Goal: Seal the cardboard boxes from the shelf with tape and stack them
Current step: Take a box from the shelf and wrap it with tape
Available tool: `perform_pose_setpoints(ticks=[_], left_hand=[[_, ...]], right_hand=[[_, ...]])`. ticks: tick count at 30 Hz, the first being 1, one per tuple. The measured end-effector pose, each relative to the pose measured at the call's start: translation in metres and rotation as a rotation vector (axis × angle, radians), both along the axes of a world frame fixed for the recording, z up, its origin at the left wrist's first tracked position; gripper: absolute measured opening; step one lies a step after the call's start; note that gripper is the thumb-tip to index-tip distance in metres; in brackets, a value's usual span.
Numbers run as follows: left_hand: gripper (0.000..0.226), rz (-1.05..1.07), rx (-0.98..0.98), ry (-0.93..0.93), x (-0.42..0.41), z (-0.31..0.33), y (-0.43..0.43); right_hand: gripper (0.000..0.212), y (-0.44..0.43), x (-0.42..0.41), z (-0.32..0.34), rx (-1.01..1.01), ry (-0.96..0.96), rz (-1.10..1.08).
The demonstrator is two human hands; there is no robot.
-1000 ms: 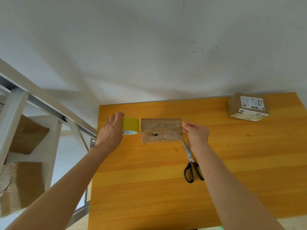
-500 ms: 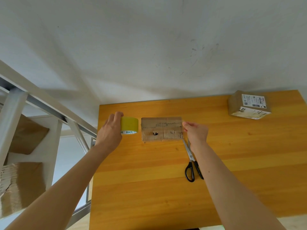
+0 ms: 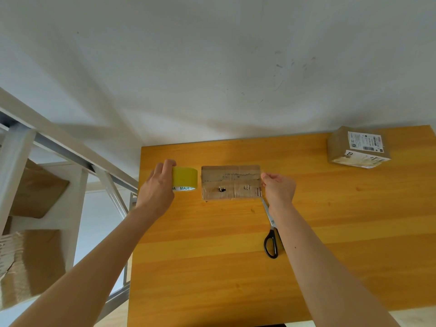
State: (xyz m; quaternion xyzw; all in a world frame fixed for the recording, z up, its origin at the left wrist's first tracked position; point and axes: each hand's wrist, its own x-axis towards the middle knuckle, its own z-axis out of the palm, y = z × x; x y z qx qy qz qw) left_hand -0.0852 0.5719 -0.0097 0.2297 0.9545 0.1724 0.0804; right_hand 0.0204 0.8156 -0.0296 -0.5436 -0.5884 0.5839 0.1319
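Observation:
A flat brown cardboard box (image 3: 230,181) lies on the orange wooden table (image 3: 236,267), near its far left. My left hand (image 3: 157,185) grips a yellow tape roll (image 3: 185,178) just left of the box. My right hand (image 3: 278,188) pinches at the box's right edge, seemingly holding the tape end; a clear strip looks stretched across the box top. Black-handled scissors (image 3: 270,234) lie on the table below my right hand, partly hidden by my forearm. A second box (image 3: 357,147) with white labels sits at the far right corner.
A white metal shelf (image 3: 42,185) stands left of the table, with brown cardboard boxes (image 3: 26,263) on its levels. A white wall rises behind the table. The table's near half is bare wood.
Both hands stay almost still at the box ends. The view has shifted slightly, nothing else moved.

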Motion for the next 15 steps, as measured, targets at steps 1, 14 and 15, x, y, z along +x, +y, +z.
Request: perform_pose_setpoints(ticks=[1,14,15], left_hand=[[0.056,-0.001,-0.002,-0.002,0.0,-0.001,0.0],[0.058,-0.017,-0.028,-0.011,-0.012,-0.016,0.003],[0.058,-0.016,-0.028,-0.014,-0.012,-0.018,0.003]], right_hand=[[0.007,0.0,0.0,0.0,0.0,-0.008,-0.001],[0.018,-0.006,-0.005,-0.004,0.124,-0.122,0.086],[0.019,-0.008,-0.004,-0.004,0.13,-0.12,0.086]])
